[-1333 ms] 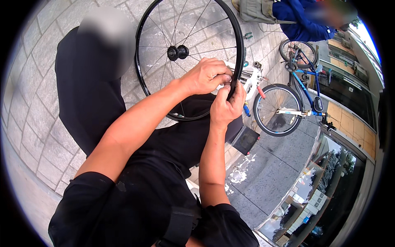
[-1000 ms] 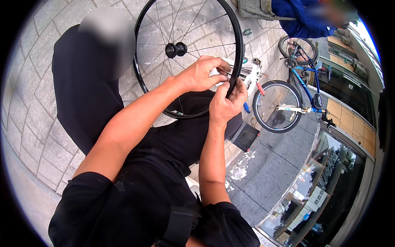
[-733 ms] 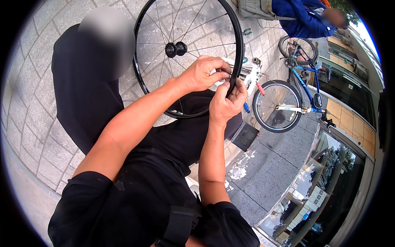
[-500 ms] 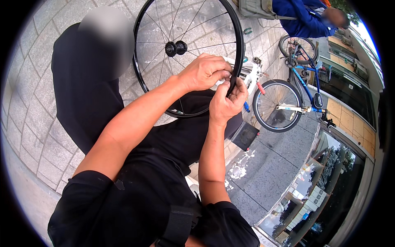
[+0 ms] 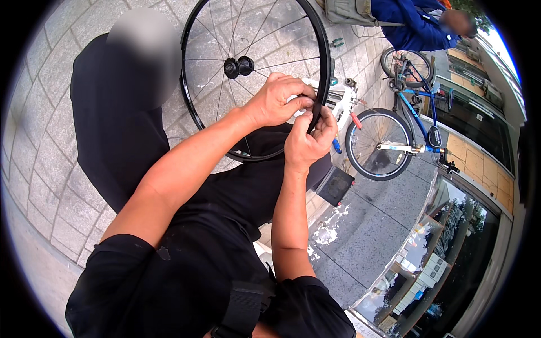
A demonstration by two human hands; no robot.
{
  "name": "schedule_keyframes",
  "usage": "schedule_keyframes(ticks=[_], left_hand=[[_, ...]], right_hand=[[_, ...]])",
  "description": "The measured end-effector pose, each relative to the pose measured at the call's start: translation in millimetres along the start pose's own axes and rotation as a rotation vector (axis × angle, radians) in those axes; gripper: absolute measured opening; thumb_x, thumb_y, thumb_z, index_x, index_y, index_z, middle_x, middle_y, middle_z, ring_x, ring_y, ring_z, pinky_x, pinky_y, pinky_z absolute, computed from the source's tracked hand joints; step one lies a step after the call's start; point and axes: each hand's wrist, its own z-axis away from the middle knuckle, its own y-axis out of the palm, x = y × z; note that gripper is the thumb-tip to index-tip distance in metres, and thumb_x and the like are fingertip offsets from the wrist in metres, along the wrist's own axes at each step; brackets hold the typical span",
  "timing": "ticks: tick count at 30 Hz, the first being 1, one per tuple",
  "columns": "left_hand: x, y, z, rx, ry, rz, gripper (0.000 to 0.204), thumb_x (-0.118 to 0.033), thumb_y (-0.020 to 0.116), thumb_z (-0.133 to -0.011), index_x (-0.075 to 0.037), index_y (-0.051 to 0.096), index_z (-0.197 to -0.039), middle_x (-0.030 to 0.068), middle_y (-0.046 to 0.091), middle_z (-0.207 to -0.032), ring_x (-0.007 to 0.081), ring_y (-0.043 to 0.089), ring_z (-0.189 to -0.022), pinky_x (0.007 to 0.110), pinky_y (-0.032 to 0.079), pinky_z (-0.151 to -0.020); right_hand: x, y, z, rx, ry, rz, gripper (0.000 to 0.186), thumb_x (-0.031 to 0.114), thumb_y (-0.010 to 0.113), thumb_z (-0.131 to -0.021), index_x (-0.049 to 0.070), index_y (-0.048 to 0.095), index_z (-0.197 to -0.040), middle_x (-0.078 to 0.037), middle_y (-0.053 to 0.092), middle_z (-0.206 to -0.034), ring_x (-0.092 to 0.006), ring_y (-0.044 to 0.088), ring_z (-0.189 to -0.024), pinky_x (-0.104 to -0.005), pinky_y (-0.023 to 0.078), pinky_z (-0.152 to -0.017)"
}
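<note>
A black bicycle wheel [image 5: 231, 68] with thin spokes and a dark hub stands tilted in front of me, its lower part against my dark-trousered leg. My left hand [image 5: 280, 101] pinches the rim's right side from the inner edge, thumb and fingers bent together. Just below, my right hand [image 5: 308, 138] grips the same stretch of rim, its thumb on the inner side and its fingers curled over the outer side. The two hands almost touch. Whether a thin strip or tyre edge lies between the fingertips is too small to tell.
Beyond the rim sits a white tray [image 5: 345, 101] of tools, with a red-handled tool [image 5: 356, 120] by it. Pliers [image 5: 337, 42] lie farther off on the paving. A dark flat box [image 5: 336, 186], a blue bicycle [image 5: 416, 111] and a person in blue [image 5: 414, 25] are at the right.
The wheel and both hands have shifted very slightly left. Both hands keep their hold on the rim at about the same spot.
</note>
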Motion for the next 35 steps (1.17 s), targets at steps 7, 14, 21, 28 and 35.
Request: schedule_keyframes(ticks=[7,14,21,28,35], left_hand=[[-1.0,-1.9,0.3,-0.046,0.017,0.011,0.011,-0.018,0.076,-0.094,-0.011,0.074,-0.103,0.0013,0.075,-0.099,0.0206,0.069,-0.101,0.037,0.037,-0.106],[3.7,-1.7,-0.3,-0.042,0.03,0.035,0.012,-0.016,0.077,-0.092,-0.014,0.074,-0.104,-0.0012,0.075,-0.096,0.0188,0.07,-0.098,0.039,0.035,-0.106],[-0.2,-3.0,1.2,-0.049,0.051,0.029,0.015,-0.016,0.077,-0.092,-0.013,0.075,-0.106,-0.0009,0.076,-0.095,0.0179,0.07,-0.094,0.04,0.034,-0.106],[-0.9,-6.0,-0.8,0.002,-0.001,0.054,0.019,-0.015,0.08,-0.091,-0.008,0.074,-0.108,0.0019,0.077,-0.099,0.0163,0.064,-0.084,0.035,0.044,-0.092],[-9.1,-5.0,-3.4,-0.029,-0.047,0.256,0.015,-0.005,0.078,-0.089,-0.005,0.074,-0.104,0.0105,0.077,-0.092,0.0213,0.075,-0.087,0.032,0.056,-0.079]], right_hand=[[4.2,1.5,-1.5,-0.006,0.011,-0.011,0.033,-0.006,0.066,-0.096,-0.01,0.055,-0.128,-0.019,0.069,-0.118,-0.0204,0.07,-0.105,-0.0315,0.058,-0.094],[2.3,1.8,-1.0,0.011,-0.027,-0.051,0.035,-0.006,0.066,-0.097,-0.01,0.054,-0.129,-0.018,0.069,-0.118,-0.0206,0.07,-0.105,-0.0321,0.058,-0.095],[1.7,1.3,0.0,0.006,-0.004,-0.019,0.033,-0.005,0.067,-0.097,-0.009,0.055,-0.128,-0.018,0.069,-0.118,-0.0193,0.07,-0.104,-0.0308,0.058,-0.094],[-0.4,2.0,0.3,-0.003,-0.018,-0.036,0.033,-0.005,0.067,-0.097,-0.009,0.055,-0.128,-0.018,0.069,-0.118,-0.0192,0.071,-0.103,-0.0305,0.058,-0.093],[-2.8,2.6,2.4,-0.005,-0.031,-0.049,0.039,-0.006,0.068,-0.093,-0.01,0.056,-0.13,-0.021,0.071,-0.117,-0.023,0.073,-0.102,-0.0332,0.06,-0.092]])
